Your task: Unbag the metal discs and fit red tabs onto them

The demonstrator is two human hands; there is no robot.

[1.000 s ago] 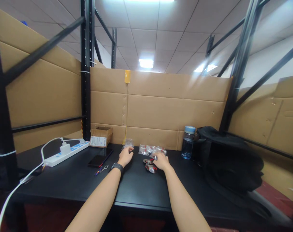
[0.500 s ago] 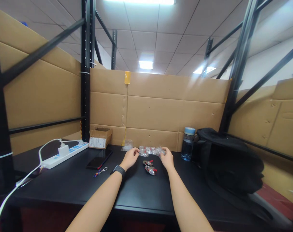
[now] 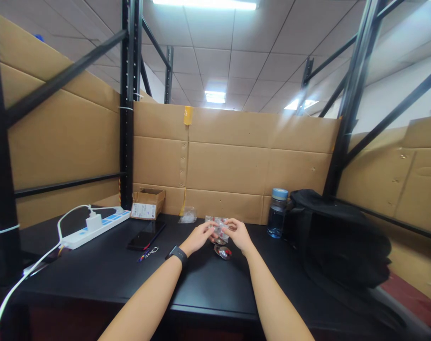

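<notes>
My left hand and my right hand are close together over the middle of the black table. Between their fingertips is a small clear plastic packet with bits of red showing; its contents are too small to make out. Both hands have their fingers pinched on it. Just below them on the table lies a shiny round metal disc with red on it. A second such disc is mostly hidden beneath the packet and my left fingers. More clear packets sit behind the hands, partly covered.
To the left are an empty-looking clear bag, a small cardboard box, a phone, a keychain and a white power strip. On the right stand a water bottle and a black bag. Cardboard walls enclose the table.
My hands have come inward from either side of the row of packets and nearer to me. One clear packet is now raised between them, partly covering the discs.
</notes>
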